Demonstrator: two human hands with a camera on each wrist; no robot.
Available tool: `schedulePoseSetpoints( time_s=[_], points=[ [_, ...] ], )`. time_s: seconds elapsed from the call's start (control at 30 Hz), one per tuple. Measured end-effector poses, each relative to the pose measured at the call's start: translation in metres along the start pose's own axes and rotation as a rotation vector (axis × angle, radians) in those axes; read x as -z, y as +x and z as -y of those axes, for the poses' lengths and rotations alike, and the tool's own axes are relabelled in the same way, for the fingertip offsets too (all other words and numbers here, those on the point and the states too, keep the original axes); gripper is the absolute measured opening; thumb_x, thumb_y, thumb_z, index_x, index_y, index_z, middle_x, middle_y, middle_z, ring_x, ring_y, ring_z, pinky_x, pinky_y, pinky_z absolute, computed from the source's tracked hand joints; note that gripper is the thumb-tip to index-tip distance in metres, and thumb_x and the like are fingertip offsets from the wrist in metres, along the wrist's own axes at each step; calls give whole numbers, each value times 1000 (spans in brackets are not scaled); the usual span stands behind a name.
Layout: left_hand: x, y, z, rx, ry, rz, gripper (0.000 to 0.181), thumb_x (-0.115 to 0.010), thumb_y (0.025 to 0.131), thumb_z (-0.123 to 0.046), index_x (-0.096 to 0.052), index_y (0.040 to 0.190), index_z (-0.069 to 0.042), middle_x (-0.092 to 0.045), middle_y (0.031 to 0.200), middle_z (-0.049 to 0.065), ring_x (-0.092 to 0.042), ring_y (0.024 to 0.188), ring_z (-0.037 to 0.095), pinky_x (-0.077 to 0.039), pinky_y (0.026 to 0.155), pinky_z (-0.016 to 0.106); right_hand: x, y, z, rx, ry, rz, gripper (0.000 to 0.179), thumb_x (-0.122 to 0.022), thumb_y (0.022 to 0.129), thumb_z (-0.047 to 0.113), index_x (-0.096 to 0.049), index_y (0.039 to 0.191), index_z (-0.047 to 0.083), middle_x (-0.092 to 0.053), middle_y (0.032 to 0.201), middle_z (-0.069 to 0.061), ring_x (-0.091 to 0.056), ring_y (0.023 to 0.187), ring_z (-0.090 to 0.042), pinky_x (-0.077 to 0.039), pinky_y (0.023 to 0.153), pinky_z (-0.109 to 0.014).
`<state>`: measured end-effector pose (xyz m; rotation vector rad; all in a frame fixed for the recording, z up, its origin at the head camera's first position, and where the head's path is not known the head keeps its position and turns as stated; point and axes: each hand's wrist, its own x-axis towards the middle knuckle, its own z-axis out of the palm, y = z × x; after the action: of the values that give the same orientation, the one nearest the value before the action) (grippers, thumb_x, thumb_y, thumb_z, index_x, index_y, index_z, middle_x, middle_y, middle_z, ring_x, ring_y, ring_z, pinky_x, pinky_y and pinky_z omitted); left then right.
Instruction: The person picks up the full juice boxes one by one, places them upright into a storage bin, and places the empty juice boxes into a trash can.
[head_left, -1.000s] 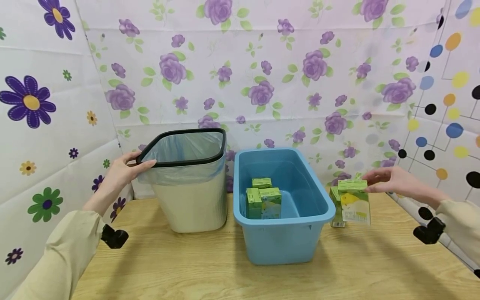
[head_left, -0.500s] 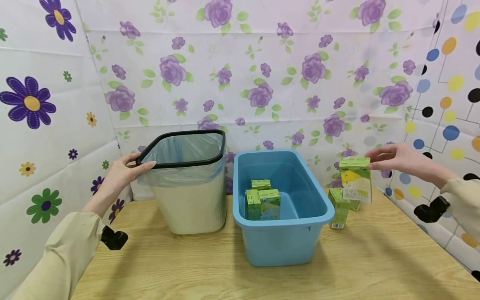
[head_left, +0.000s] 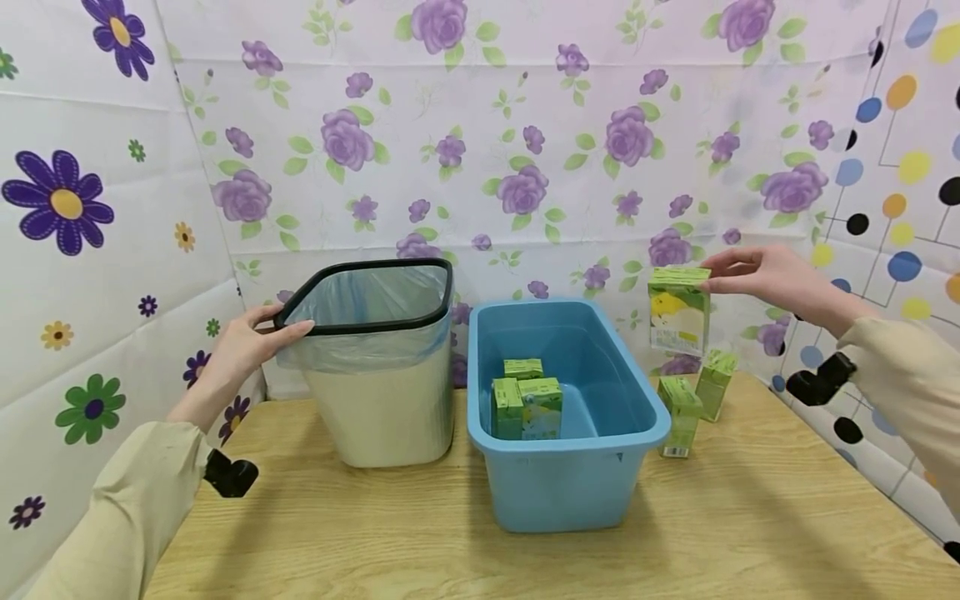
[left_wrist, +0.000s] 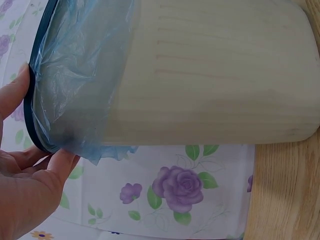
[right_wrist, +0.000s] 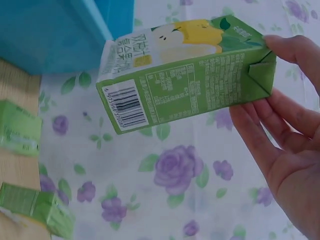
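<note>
My left hand (head_left: 251, 354) grips the black rim (head_left: 367, 327) of a cream trash can (head_left: 382, 408) lined with a translucent bluish bag (left_wrist: 75, 65). In the left wrist view the thumb and fingers lie on either side of that rim. Up in the air at the right, my right hand (head_left: 772, 279) pinches the top end of a green juice box (head_left: 678, 312), which has yellow and white fruit printed on it. Its barcode side shows in the right wrist view. Below it, two more juice boxes stand on the table: one nearer (head_left: 680, 421), one farther back (head_left: 716, 385).
A blue plastic tub (head_left: 558, 487) stands mid-table between the trash can and the loose boxes. Several green juice boxes (head_left: 540, 408) sit inside it at its left. The wooden table (head_left: 360, 533) meets flower-print cloth (head_left: 517, 108) at the back and sides.
My right hand has lifted the juice box off the table area and carried it up and then left toward the tub, uncovering the boxes behind. The left hand stays on the rim.
</note>
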<state>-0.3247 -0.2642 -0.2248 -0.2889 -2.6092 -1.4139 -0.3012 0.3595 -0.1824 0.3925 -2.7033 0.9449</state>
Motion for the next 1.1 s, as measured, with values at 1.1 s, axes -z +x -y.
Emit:
schedulePoseSetpoints(
  time_s=[1.1],
  points=[
    [0, 0, 1, -10, -22, 0, 89, -61, 83, -45, -12, 145, -4, -11, 144, 23, -25, 124, 40, -26, 96, 51, -96, 85, 141, 247, 390, -152, 49, -70, 78, 35, -59, 118, 8, -60, 105, -7, -54, 96, -17, -41, 83, -36]
  ],
)
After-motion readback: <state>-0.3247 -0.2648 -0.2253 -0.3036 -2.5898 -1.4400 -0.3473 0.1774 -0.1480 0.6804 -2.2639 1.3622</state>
